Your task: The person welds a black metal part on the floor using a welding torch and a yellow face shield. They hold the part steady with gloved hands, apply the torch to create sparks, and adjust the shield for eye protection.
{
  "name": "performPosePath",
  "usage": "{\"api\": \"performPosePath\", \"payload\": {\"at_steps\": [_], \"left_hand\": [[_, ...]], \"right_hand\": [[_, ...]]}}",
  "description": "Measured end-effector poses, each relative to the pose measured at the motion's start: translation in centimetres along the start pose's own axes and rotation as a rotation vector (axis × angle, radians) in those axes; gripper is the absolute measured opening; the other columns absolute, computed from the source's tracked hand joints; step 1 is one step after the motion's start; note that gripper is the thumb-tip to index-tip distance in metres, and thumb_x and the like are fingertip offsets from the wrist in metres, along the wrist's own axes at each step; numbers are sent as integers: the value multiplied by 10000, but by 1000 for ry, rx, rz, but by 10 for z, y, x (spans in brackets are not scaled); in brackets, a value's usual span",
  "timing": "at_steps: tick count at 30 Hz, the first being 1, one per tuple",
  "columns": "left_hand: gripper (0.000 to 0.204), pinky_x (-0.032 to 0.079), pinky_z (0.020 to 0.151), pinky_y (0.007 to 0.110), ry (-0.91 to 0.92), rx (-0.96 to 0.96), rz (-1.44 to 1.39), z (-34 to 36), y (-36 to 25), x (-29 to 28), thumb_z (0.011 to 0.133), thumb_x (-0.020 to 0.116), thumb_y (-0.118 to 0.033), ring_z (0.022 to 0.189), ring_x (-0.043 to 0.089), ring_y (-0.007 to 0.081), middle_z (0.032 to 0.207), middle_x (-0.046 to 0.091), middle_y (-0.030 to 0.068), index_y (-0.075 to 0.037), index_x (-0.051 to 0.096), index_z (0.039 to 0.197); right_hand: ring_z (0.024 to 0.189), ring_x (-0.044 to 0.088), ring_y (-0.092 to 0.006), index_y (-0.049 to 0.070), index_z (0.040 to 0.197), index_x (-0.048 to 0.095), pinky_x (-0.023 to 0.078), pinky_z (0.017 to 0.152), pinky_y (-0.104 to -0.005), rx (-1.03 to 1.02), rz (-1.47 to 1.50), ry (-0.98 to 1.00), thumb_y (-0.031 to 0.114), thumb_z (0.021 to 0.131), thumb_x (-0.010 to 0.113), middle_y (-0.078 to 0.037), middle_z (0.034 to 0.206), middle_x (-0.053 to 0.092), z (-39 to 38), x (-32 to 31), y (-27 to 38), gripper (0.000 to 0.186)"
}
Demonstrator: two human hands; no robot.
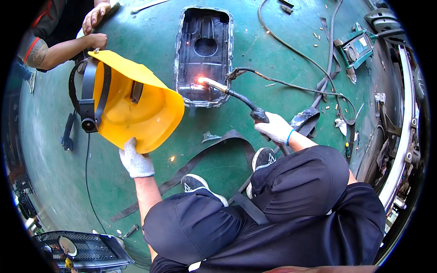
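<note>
My left hand [135,159], in a white knit glove, grips the lower rim of a yellow welding helmet [150,107]. The helmet is tilted so that its inside and black headband face me. In my right hand [276,129], also gloved, is the black handle of a welding torch [241,98]. The torch's tip reaches over the near end of a dark rectangular metal pan [178,59] with a pale rim, and a bright orange glow sits at the tip. Inside the pan is a round hole [205,47].
Another person's hands [94,27] rest at the upper left. Cables [296,82] and a dark strap [182,173] cross the green floor. A green and grey power tool [356,47] lies at the upper right. A mesh grille [84,250] is at the lower left, and a wrench-like tool [67,132] lies left.
</note>
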State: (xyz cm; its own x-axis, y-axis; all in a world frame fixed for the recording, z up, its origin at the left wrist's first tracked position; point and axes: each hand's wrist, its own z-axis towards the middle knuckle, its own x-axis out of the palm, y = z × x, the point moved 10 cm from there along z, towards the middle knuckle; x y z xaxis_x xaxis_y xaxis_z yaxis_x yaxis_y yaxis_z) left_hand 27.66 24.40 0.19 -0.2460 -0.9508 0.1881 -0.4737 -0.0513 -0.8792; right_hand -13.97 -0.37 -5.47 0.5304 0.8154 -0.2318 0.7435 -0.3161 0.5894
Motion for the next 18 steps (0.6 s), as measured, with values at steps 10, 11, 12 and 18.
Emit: {"api": "performPosePath", "payload": {"at_steps": [10, 11, 12, 18], "left_hand": [[459, 571, 979, 424, -39, -21, 9, -2, 8, -8, 937, 624, -89, 1175, 658, 262, 1302, 653, 100, -60, 559, 1391], [453, 569, 987, 421, -45, -28, 18, -1, 10, -8, 942, 627, -99, 1181, 658, 259, 1308, 652, 90, -67, 560, 1388], [447, 567, 994, 418, -50, -35, 27, -1, 11, -9, 946, 630, -109, 1187, 659, 255, 1313, 650, 80, -74, 562, 1386], [452, 570, 964, 420, -40, -18, -27, -4, 6, 0, 929, 632, -83, 1159, 661, 266, 1291, 659, 106, -57, 568, 1375]], "right_hand": [[632, 593, -134, 67, 1024, 633, 507, 583, -318, 19, 2, 3, 263, 909, 706, -26, 779, 614, -6, 3, 10, 239], [632, 591, -133, 68, 1022, 632, 506, 583, -318, 23, -1, 6, 261, 910, 705, -25, 779, 612, -6, 2, 10, 235], [632, 590, -133, 68, 1020, 631, 506, 582, -318, 28, -3, 10, 258, 911, 704, -25, 779, 611, -7, 2, 10, 231], [638, 589, -132, 71, 1016, 631, 507, 585, -317, 18, 6, 15, 254, 913, 701, -24, 785, 609, -3, 1, 4, 221]]}}
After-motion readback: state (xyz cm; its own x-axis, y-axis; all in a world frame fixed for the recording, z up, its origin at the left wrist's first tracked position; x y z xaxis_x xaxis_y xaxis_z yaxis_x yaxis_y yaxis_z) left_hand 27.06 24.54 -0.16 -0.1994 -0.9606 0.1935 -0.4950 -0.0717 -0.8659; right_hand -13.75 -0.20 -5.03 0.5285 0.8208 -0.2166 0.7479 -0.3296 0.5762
